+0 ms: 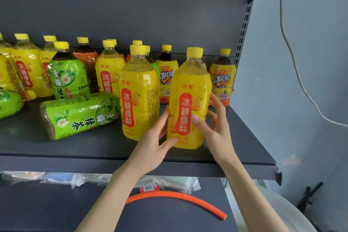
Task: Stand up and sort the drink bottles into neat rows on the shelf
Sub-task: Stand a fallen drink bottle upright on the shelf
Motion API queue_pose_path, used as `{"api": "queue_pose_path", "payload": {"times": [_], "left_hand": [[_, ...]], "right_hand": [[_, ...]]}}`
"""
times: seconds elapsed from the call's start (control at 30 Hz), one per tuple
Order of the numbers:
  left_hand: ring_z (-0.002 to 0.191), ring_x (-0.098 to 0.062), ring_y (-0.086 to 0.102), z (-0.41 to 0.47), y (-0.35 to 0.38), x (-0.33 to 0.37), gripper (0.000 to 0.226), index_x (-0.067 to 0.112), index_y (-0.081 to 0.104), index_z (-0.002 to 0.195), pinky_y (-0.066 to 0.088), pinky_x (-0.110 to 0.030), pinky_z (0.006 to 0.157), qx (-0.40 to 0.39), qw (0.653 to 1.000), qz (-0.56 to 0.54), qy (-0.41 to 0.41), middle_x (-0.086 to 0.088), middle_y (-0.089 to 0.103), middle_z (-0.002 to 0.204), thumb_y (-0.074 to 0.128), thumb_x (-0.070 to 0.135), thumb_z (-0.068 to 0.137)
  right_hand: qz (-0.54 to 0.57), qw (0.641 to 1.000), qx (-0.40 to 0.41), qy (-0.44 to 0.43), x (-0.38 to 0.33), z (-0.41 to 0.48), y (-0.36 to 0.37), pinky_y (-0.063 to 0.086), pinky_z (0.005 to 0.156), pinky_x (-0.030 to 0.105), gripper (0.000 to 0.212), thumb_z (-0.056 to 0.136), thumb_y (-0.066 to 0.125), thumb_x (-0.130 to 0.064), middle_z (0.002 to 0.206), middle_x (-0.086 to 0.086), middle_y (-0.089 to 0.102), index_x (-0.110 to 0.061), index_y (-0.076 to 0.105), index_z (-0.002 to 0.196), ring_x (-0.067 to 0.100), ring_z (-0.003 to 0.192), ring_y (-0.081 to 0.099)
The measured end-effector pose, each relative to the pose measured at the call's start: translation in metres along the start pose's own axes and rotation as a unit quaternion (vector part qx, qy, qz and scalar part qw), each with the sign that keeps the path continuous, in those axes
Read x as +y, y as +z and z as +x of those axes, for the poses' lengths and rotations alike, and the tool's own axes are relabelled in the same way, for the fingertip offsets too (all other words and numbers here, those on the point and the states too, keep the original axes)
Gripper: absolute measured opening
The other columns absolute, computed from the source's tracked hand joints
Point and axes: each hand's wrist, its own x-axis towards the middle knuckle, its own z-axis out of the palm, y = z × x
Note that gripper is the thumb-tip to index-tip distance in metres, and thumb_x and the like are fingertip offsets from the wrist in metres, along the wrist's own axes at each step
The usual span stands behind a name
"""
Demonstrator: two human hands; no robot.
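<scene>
Dark shelf, pale wall beside: left hand and right hand curl fingers round a yellow bottle.

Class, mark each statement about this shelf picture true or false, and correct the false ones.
1. The left hand and right hand hold an upright yellow bottle. True.
2. A green bottle lies on its side. True.
3. The caps are red. False: they are yellow.
4. The orange tube lies among the bottles. False: it lies on the surface below the shelf.
</scene>
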Motion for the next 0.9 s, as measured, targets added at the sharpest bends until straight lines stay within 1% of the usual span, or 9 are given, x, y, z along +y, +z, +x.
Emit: {"api": "queue_pose_path", "payload": {"times": [0.13, 0.2, 0.3, 0.47, 0.53, 0.6, 0.67, 0.77, 0.9], "left_hand": [[0.125, -0.006, 0.050, 0.001, 0.002, -0.005, 0.073, 0.049, 0.025, 0.133, 0.043, -0.029, 0.104, 0.052, 0.998, 0.044, 0.005, 0.006, 0.051, 0.138, 0.065, 0.012, 0.085], [0.122, -0.007, 0.054, 0.002, 0.004, -0.008, 0.070, 0.034, 0.031, 0.141, 0.044, -0.028, 0.103, 0.070, 0.995, 0.064, 0.005, 0.005, 0.055, 0.134, 0.066, 0.012, 0.084], [0.116, -0.007, 0.059, 0.003, 0.006, -0.010, 0.057, 0.018, 0.048, 0.136, 0.046, -0.021, 0.097, 0.098, 0.992, 0.082, -0.002, 0.011, 0.060, 0.121, 0.068, 0.013, 0.083], [0.113, -0.014, 0.061, 0.004, 0.013, -0.009, 0.047, 0.011, 0.055, 0.130, 0.050, -0.038, 0.098, 0.141, 0.981, 0.135, -0.002, 0.000, 0.065, 0.122, 0.067, 0.015, 0.085], [0.115, -0.016, 0.060, 0.004, 0.014, -0.008, 0.049, 0.010, 0.053, 0.133, 0.050, -0.040, 0.098, 0.146, 0.976, 0.161, -0.004, -0.003, 0.064, 0.124, 0.066, 0.017, 0.086], [0.114, -0.017, 0.061, 0.003, 0.015, -0.007, 0.048, 0.009, 0.054, 0.132, 0.050, -0.040, 0.097, 0.153, 0.973, 0.172, -0.003, -0.003, 0.064, 0.124, 0.066, 0.019, 0.086], [0.111, -0.017, 0.063, 0.002, 0.015, -0.005, 0.046, 0.009, 0.056, 0.130, 0.051, -0.039, 0.096, 0.162, 0.970, 0.183, -0.002, -0.003, 0.066, 0.122, 0.066, 0.020, 0.086], [0.101, -0.014, 0.066, -0.001, 0.012, -0.002, 0.035, 0.010, 0.063, 0.121, 0.054, -0.030, 0.089, 0.175, 0.966, 0.188, 0.010, -0.001, 0.070, 0.113, 0.067, 0.019, 0.086], [0.071, 0.005, 0.061, -0.012, -0.001, -0.001, 0.014, 0.012, 0.072, 0.098, 0.047, -0.004, 0.065, 0.188, 0.956, 0.222, 0.046, 0.005, 0.073, 0.088, 0.068, 0.018, 0.086]], "right_hand": [[-0.028, 0.999, -0.017, 0.002, 0.001, 0.002, 0.003, 0.050, 0.092, 0.016, 0.070, 0.080, 0.066, -0.039, 0.144, -0.007, 0.036, -0.041, 0.030, 0.140, -0.003, 0.124, 0.047], [-0.038, 0.999, -0.025, 0.006, 0.002, 0.004, 0.004, 0.049, 0.093, 0.015, 0.071, 0.082, 0.065, -0.043, 0.145, -0.009, 0.035, -0.041, 0.027, 0.142, -0.009, 0.123, 0.044], [-0.053, 0.998, -0.030, 0.013, 0.004, 0.006, 0.005, 0.049, 0.093, 0.017, 0.074, 0.084, 0.062, -0.045, 0.143, -0.012, 0.033, -0.039, 0.023, 0.146, -0.014, 0.120, 0.043], [-0.089, 0.995, -0.029, 0.013, 0.009, 0.010, 0.009, 0.049, 0.089, 0.011, 0.076, 0.085, 0.057, -0.045, 0.136, -0.016, 0.030, -0.036, 0.017, 0.150, -0.024, 0.113, 0.040], [-0.106, 0.994, -0.029, 0.013, 0.010, 0.010, 0.010, 0.049, 0.093, 0.015, 0.077, 0.086, 0.055, -0.047, 0.138, -0.012, 0.029, -0.037, 0.015, 0.150, -0.024, 0.113, 0.040], [-0.127, 0.991, -0.028, 0.018, 0.010, 0.009, 0.010, 0.051, 0.098, 0.030, 0.076, 0.087, 0.053, -0.050, 0.139, -0.012, 0.032, -0.037, 0.014, 0.151, -0.017, 0.114, 0.044], [-0.155, 0.987, -0.023, 0.021, 0.007, 0.007, 0.011, 0.051, 0.099, 0.039, 0.077, 0.087, 0.052, -0.051, 0.143, -0.009, 0.038, -0.035, 0.014, 0.152, -0.008, 0.115, 0.047], [-0.220, 0.975, -0.005, 0.022, -0.001, 0.004, 0.011, 0.051, 0.098, 0.039, 0.078, 0.087, 0.053, -0.053, 0.141, -0.002, 0.051, -0.030, 0.019, 0.153, 0.005, 0.118, 0.050], [-0.323, 0.943, 0.071, -0.025, -0.017, -0.006, 0.009, 0.057, 0.085, 0.045, 0.048, 0.092, 0.063, -0.033, 0.125, 0.001, 0.061, -0.017, 0.051, 0.136, 0.018, 0.104, 0.063]]}}
